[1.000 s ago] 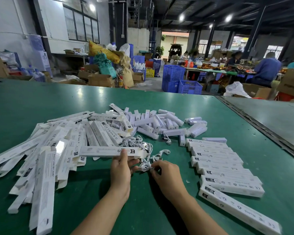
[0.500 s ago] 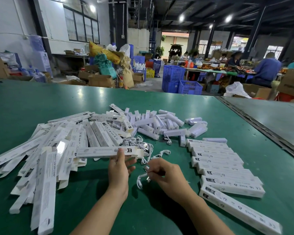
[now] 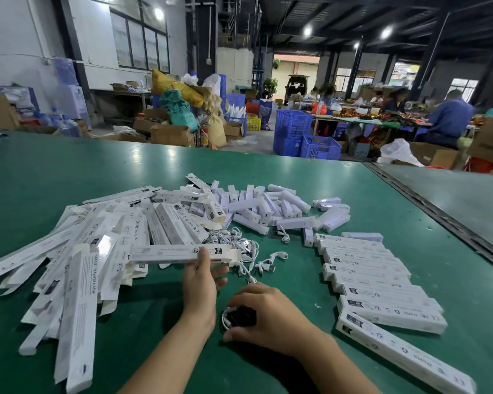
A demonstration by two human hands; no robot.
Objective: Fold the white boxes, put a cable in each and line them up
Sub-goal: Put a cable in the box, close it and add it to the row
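Cable [image 3: 226, 319], wound into a small coil, sits inside the curled fingers of the right hand [image 3: 265, 317], low over the green desk [image 3: 69, 172]. It is nearer the person than the white box [image 3: 180, 253], a little to the right of it and apart from its open end. The left hand [image 3: 202, 280] pinches that box close to its right end, thumb on top and fingers underneath, so most of its length sticks out leftward without support. That grip looks like the first weak point: pushing the coil in could swing or buckle the thin card, or crush the loose end flaps. The coil itself is the second risk. It is held only by finger pressure and will probably spring open as the fingers loosen, leaving a plug or a loop caught on a flap and hanging outside. A tangle of loose cables [image 3: 248, 251] lies just beside the box's open end, and a stray strand could be dragged along or snag the one being fed. To the right of the box stands the row of finished boxes [image 3: 376, 280], packed edge to edge. The right forearm passes near its closest member, so a careless sweep may knock the line askew. Left of the box, the heap of box blanks [image 3: 111, 237] overlaps its far end and could shift if it is pulled.
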